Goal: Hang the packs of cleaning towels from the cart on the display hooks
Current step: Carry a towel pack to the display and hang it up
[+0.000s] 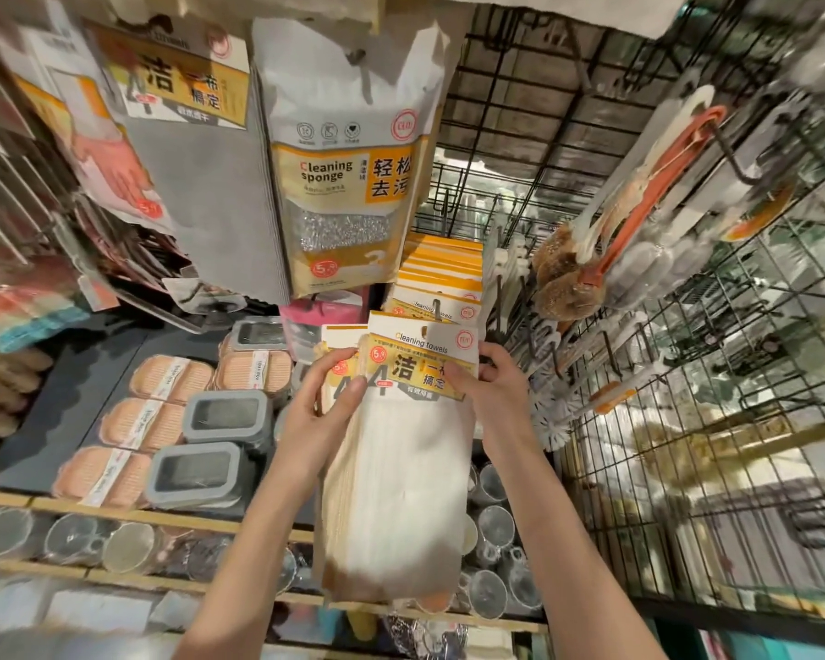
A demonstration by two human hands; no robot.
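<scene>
Two hands were on the job at the centre of the frame, both working the same bundle. The left hand [325, 397] pinched the left edge of the packs of cleaning towels [401, 450], thumb across the front of the header cards, fingers curled behind. The right hand [491, 388] gripped the right edge of the front card, thumb pressed over the yellow label — a firm hold from both sides. The bundle hung long and pale, its lower end reaching down to the lower middle of the frame, in front of the wooden shelf rails [129, 516].

Just above the held cards, a row of hung towel packs [441, 273] with orange-and-white headers sat on a display hook, and the top of the held bundle came right up under the nearest of them. Whether the held cards were on the hook I could not tell.

Above that, in the upper centre, a cleaning sponge pack [348, 183] dangled beside a grey cloth pack [201, 173] to its left. At centre left lay peach-coloured soap trays [172, 378] and grey-rimmed boxes [227, 416] on a dark shelf. The right of the frame held a wire grid panel [687, 421] — brushes [567, 273] hanging from it.
</scene>
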